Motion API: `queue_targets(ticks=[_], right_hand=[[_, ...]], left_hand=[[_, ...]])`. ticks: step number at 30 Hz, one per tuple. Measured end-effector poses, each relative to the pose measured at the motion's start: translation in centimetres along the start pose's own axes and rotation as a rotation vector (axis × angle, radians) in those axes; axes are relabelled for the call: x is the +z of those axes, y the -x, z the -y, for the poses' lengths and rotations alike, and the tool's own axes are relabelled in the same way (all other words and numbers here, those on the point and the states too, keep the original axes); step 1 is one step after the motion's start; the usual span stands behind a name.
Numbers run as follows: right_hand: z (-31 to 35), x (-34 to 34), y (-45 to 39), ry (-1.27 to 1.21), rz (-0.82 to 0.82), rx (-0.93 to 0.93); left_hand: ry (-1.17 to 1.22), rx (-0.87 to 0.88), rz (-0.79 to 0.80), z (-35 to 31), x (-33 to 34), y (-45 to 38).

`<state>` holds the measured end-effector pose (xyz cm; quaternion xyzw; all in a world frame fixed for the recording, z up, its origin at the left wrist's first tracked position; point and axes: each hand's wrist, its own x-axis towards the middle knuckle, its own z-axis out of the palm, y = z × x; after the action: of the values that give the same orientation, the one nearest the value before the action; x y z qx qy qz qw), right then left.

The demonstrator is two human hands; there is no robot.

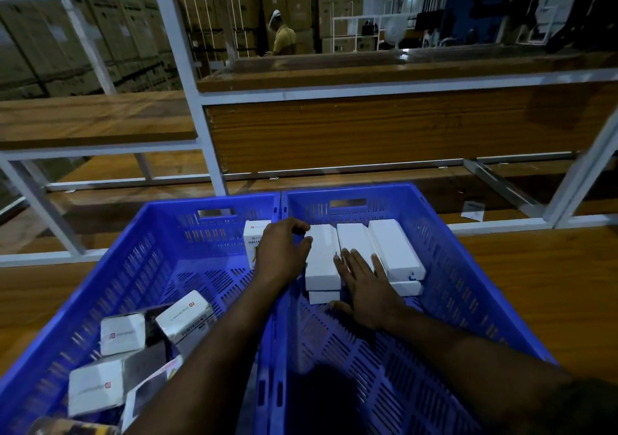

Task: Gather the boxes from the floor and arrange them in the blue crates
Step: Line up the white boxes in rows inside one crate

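We're squaring the white boxes [354,250] in the right crate [468,267]: left hand [284,250] grasps one box's end, right hand [364,287] presses flat, released. Next, fetch loose boxes [123,334] from the left crate [100,284].

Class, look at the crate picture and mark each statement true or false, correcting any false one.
1. Two blue crates sit side by side. True: left crate, right crate.
2. The right hand lies flat on the white boxes. True.
3. The white boxes are on the floor. False: they are inside the right crate.
4. The left crate is empty. False: it holds several boxes.
5. The left hand touches a white box. True.
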<state>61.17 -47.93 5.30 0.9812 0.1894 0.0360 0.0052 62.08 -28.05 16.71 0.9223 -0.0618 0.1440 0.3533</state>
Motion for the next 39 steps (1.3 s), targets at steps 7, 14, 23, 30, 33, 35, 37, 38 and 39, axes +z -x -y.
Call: queue_targets(ticks=[7, 14, 23, 30, 33, 35, 37, 38, 39], right_hand=[[-0.5, -1.3, -0.1, -0.091, -0.014, 0.025], [-4.2, -2.6, 0.0, -0.169, -0.102, 0.347], [-5.6, -1.5, 0.9, -0.243, 0.021, 0.379], [-4.8, -0.7, 1.0, -0.135, 0.01, 0.377], [-4.6, -0.4, 1.0, -0.106, 0.0, 0.377], [-4.7, -0.4, 1.0, -0.1, 0.001, 0.374], [-4.6, -0.6, 1.1, -0.09, 0.024, 0.367], [-4.6, -0.7, 1.1, -0.09, 0.036, 0.363], [-4.6, -1.0, 1.1, -0.094, 0.051, 0.359]], left_hand=[[-0.236, 0.212, 0.23, -2.4, 1.4, 1.2], [-0.46, -0.187, 0.53, -3.9, 5.4, -1.3], [-0.601, -0.233, 0.79, -3.4, 7.6, -2.3], [-0.719, -0.055, 0.819, -1.4, 10.2, -1.5], [-0.697, -0.023, 0.783, -1.4, 10.6, -1.4], [-0.702, -0.008, 0.775, -1.3, 10.7, -1.6], [-0.748, 0.016, 0.774, -1.4, 10.8, -1.4], [-0.758, 0.019, 0.778, -1.5, 10.8, -1.4], [-0.756, 0.014, 0.791, -1.6, 10.6, -1.4]])
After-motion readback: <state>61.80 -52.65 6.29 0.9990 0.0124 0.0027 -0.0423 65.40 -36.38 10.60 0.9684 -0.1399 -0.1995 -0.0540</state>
